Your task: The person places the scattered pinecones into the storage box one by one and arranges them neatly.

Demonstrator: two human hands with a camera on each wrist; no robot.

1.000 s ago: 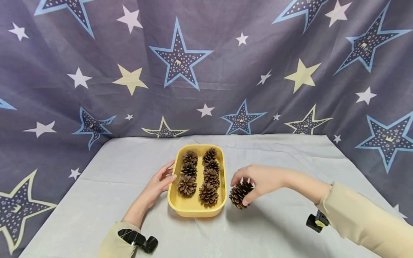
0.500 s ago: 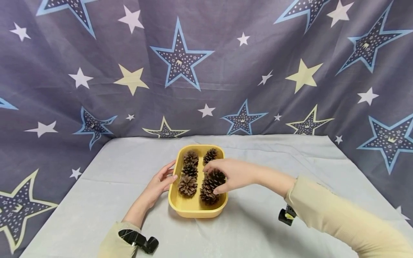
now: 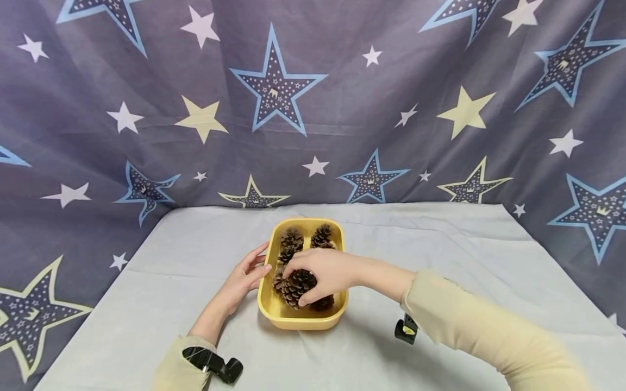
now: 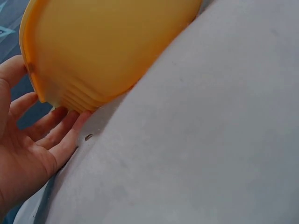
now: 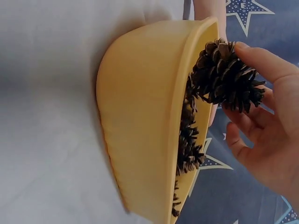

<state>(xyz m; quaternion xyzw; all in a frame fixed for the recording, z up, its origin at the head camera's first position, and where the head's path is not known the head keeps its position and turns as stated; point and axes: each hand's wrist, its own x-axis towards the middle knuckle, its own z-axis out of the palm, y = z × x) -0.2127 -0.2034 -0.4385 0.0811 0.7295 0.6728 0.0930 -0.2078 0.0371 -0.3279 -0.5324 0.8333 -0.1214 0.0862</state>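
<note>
A yellow plastic bin [image 3: 305,324] with several brown pine cones inside stands in the middle of the table. My right hand [image 3: 323,271] holds a pine cone [image 3: 295,292] between thumb and fingers over the bin's left row. In the right wrist view, this held pine cone [image 5: 226,77] is at the level of the bin's rim, above other pine cones [image 5: 189,147]. My left hand [image 3: 246,274] rests against the bin's left side, thumb at the rim and extended fingers touching the outer wall [image 4: 88,91]. The right hand hides part of both rows.
Pale grey cloth [image 3: 205,233] covers the table. A dark curtain [image 3: 313,108] printed with stars hangs behind it and at both sides. Black wrist cameras sit on the left sleeve [image 3: 178,364] and right sleeve [image 3: 469,320].
My right hand has carried the pine cone leftward from beside the bin, across the right row, to over the left row. The left hand has stayed at the bin's side.
</note>
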